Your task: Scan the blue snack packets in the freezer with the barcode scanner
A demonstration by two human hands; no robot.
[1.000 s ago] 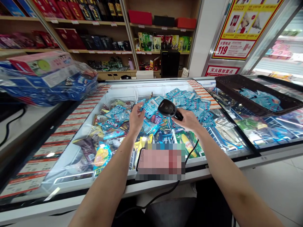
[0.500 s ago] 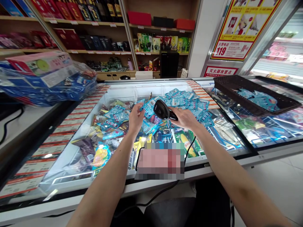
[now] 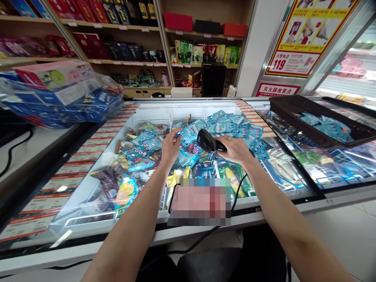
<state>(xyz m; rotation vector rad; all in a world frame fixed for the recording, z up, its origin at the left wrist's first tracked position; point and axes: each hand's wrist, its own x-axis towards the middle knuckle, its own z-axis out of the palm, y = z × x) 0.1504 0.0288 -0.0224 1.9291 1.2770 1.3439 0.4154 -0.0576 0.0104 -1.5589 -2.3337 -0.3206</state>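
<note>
My right hand (image 3: pixel 235 150) is wrapped round the handle of a black barcode scanner (image 3: pixel 206 141), its head tilted toward the left. A cable runs down from it past my wrist. Facing it is a flat light-blue packet (image 3: pixel 189 134), its left edge pinched by the fingers of my left hand (image 3: pixel 170 147). Beyond the scanner, many similar blue packets (image 3: pixel 227 124) lie heaped on the glass top of a chest freezer. Another group of blue packets (image 3: pixel 149 144) lies left of my left hand.
A dark woven basket (image 3: pixel 307 131) with blue packets stands at the right. Plastic-wrapped boxes (image 3: pixel 76 96) are stacked at the left. A pixelated device (image 3: pixel 199 201) sits at the near freezer edge (image 3: pixel 117 237). Stocked shelves (image 3: pixel 126 27) rise behind.
The view has shifted slightly. The scanner has moved a little to the right and down relative to the packet, its head turned somewhat. My left hand keeps its pinch on the packet.
</note>
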